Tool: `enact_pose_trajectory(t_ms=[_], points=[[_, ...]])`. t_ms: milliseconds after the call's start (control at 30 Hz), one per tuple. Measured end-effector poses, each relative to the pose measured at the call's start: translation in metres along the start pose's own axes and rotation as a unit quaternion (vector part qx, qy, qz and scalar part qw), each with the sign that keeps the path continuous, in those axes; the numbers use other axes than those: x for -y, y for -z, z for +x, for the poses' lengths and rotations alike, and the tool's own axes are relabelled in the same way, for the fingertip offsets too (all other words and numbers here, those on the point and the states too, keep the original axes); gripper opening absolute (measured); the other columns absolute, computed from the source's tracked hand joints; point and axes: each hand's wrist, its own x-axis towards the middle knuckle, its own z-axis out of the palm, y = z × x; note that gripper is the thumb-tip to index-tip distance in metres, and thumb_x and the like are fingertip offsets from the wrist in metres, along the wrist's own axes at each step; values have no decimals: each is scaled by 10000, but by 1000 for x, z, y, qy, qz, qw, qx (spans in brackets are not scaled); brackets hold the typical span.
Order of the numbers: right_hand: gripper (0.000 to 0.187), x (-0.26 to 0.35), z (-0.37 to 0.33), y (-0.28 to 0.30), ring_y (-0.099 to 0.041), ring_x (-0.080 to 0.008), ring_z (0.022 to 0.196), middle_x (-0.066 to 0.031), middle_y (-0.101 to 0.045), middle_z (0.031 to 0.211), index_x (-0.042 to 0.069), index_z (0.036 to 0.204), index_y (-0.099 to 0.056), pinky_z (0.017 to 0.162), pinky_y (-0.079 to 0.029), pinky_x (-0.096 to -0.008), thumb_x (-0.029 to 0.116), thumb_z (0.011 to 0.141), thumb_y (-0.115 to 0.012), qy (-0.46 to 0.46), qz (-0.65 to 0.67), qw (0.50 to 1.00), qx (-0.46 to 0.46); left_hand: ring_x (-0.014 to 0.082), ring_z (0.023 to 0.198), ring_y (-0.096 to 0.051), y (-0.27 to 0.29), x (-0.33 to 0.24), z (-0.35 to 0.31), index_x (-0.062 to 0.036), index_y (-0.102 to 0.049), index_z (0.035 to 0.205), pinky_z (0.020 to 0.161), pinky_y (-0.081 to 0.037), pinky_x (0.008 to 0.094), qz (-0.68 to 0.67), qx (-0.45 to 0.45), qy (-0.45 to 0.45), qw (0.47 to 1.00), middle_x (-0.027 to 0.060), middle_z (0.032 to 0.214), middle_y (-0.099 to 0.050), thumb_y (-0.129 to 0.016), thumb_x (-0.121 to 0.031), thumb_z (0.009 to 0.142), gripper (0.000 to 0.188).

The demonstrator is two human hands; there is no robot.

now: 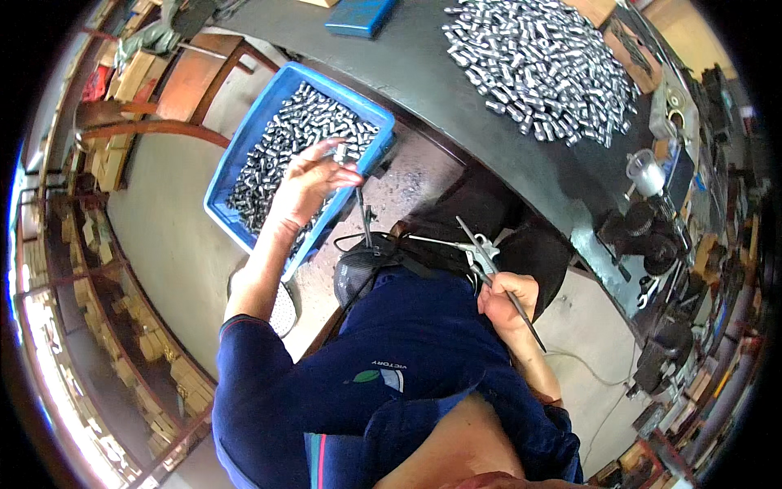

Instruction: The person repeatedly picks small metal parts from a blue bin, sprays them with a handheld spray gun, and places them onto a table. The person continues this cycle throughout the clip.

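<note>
My left hand [305, 189] is over the near right side of a blue plastic bin [218, 173]. Its fingers are bent around a small shiny metal sleeve [340, 152], held close to the fingertips. Many similar small metal cylinders [285, 134] fill the bin. Over my lap on the right, my right hand [511, 297] is closed around a slim, tapered grey metal tool [528, 319] that looks like a file, sticking out on both sides of the fist. Just beyond that fist is a silver metal fixture [482, 249] with a thin rod. A dark upright rod [363, 216] stands below my left fingertips.
A dark workbench [423, 81] runs across the far right, carrying a large pile of metal cylinders [542, 69] and a blue box [360, 16]. Tools and a clear cup-shaped container [645, 173] crowd its right end. A wooden chair [191, 85] stands left of the bin; shelves [122, 301] line the left.
</note>
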Motion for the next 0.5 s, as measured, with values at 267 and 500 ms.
enact_pose_trajectory(t_ms=[267,500], points=[[334,17,6,5,-292,-67,419,-5,-276,473,40,538,-232,378,-244,-241,-141,625,-498,55,-88,995,3,162,482,-482,-92,65,7,28,-583,1010,523,-417,297,-138,109,137,975,50,588,-503,-524,-262,900,316],[328,20,20,13,-267,-150,440,-57,-250,515,32,563,-295,424,-222,-309,137,662,-590,47,-78,995,48,136,329,-373,-120,72,2,45,-586,925,425,-394,296,-165,180,254,936,17,474,-402,-459,-335,928,401]])
